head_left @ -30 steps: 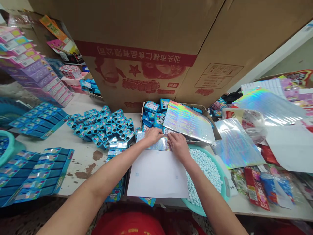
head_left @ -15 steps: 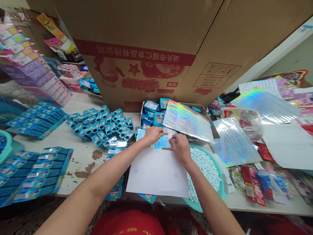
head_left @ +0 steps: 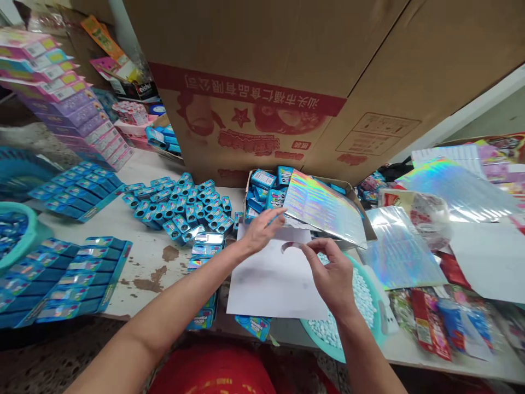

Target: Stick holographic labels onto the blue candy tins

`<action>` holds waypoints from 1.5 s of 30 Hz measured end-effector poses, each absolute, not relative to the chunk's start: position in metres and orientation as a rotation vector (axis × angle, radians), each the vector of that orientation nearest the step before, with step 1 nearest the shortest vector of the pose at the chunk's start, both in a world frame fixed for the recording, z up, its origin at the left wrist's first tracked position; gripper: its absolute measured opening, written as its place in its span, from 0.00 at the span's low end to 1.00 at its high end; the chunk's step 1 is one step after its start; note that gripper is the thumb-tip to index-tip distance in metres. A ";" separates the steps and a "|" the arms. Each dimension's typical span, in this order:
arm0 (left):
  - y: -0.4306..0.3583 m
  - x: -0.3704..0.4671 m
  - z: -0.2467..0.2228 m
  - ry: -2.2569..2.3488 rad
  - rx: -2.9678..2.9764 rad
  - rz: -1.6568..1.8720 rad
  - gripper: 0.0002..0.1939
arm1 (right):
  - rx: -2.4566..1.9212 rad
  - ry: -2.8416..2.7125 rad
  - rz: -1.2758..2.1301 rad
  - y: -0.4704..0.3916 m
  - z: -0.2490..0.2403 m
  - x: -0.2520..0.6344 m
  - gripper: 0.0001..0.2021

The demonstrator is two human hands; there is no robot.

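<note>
A white sheet (head_left: 276, 279) lies in front of me, reaching over the rim of a round turquoise basin of pale blue candies (head_left: 363, 295). Above its right part, my right hand (head_left: 330, 268) pinches a small, thin curled strip (head_left: 292, 246) between thumb and fingertips. My left hand (head_left: 262, 232) is over the sheet's upper left edge, fingers stretched out towards an open carton (head_left: 372, 232). Small blue candy packs (head_left: 262, 179) fill that carton, and a shiny rainbow-silver sheet (head_left: 324, 210) rests across it.
Small blue boxes with round holes (head_left: 180, 205) stand grouped at the left, near rows of blue packs (head_left: 82, 279). A tall brown carton (head_left: 254, 49) blocks the back. More silver sheets (head_left: 402, 249) and candy bags (head_left: 430, 323) lie at the right.
The rainbow-silver fold at the white sheet's upper edge no longer shows; the sheet lies flatter. My right hand has drawn away rightward with the curled strip. My left hand has lifted off.
</note>
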State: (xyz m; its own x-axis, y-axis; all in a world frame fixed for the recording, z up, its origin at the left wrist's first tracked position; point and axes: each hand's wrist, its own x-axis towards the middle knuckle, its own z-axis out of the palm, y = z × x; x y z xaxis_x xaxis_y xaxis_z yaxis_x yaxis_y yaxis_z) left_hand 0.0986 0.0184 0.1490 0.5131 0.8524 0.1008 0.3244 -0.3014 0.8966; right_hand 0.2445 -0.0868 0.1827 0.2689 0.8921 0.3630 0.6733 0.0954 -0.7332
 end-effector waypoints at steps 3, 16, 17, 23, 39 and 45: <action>-0.020 0.064 0.161 0.858 1.640 0.678 0.20 | -1.601 -1.413 0.421 -0.087 0.178 0.222 0.07; -0.108 -0.111 0.143 1.229 1.215 0.430 0.20 | -1.501 -1.291 1.165 -0.125 0.110 0.070 0.10; -0.111 -0.115 0.139 1.219 1.186 0.399 0.21 | -1.509 -1.288 1.195 -0.126 0.106 0.067 0.10; -0.107 -0.130 0.127 1.347 1.316 0.324 0.16 | -1.567 -1.178 1.243 -0.124 0.100 0.064 0.12; -0.112 -0.110 0.117 1.364 1.184 0.642 0.08 | -1.633 -1.167 1.344 -0.142 0.112 0.060 0.13; -0.119 -0.116 0.111 1.448 1.252 0.600 0.17 | -1.691 -1.320 1.228 -0.143 0.100 0.054 0.10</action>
